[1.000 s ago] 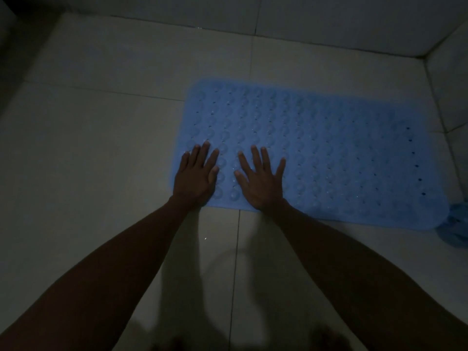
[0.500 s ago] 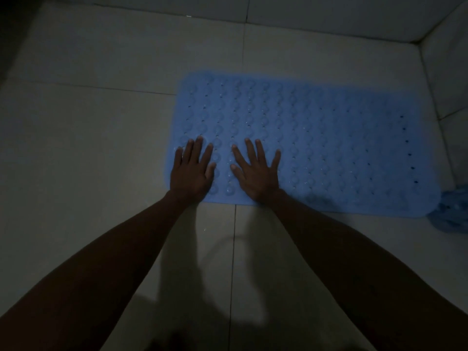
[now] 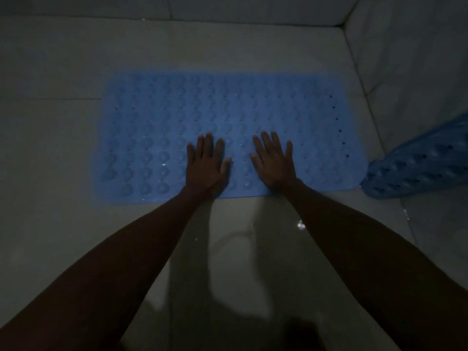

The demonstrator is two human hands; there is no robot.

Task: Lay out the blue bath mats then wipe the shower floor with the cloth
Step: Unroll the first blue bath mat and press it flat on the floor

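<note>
A light blue bath mat (image 3: 157,122) with rows of round bumps and small holes lies flat on the dim tiled shower floor (image 3: 50,173). My left hand (image 3: 206,167) presses flat on the mat near its front edge, fingers straight. A short way to the right, my right hand (image 3: 274,160) rests flat on the mat in the same manner, fingers spread. A second, darker blue mat (image 3: 417,165) lies bunched against the right wall, just off the first mat's right end. No cloth is in view.
Tiled walls (image 3: 405,72) close the floor at the back and right, meeting in the far right corner. Bare floor tiles stretch to the left and in front of the mat. A small wet glint (image 3: 300,224) shows beside my right forearm.
Both hands have slid to the right along the mat's front edge, from its left part toward the middle, and spread further apart. More of the second mat shows at the right.
</note>
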